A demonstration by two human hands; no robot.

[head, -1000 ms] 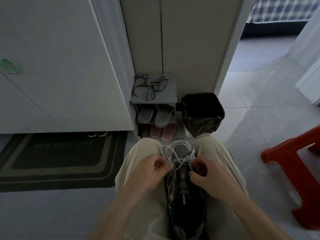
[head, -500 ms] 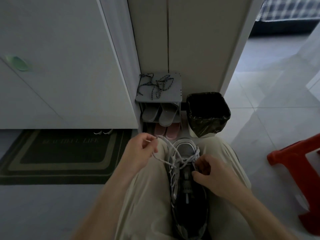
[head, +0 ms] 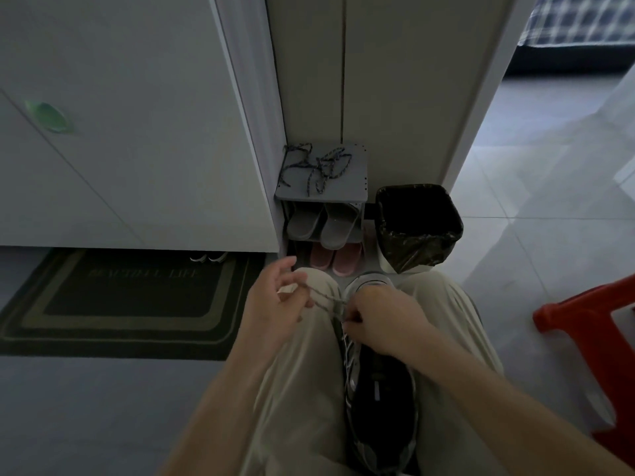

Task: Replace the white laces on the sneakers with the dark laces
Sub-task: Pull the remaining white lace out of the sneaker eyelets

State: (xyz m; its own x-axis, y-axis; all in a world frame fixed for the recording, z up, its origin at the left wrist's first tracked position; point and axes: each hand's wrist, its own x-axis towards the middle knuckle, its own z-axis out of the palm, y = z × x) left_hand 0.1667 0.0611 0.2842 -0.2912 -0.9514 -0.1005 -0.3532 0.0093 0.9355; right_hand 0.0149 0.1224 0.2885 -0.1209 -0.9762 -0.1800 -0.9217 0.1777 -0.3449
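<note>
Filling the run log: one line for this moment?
stage: unlacing | left hand: pulling white lace | right hand: on sneaker | dark laces: on rack

The light is dim over a pale tiled floor [head: 549,207]. A dark doormat [head: 130,297] lies before a white cabinet [head: 120,132], with a small grey shoe rack [head: 357,173], a lined bin [head: 417,228] and a red stool [head: 594,338] nearby.

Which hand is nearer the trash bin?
Right. The right hand lies on the sneaker just below the trash bin; the left hand is farther left, pulling the white lace.
</note>
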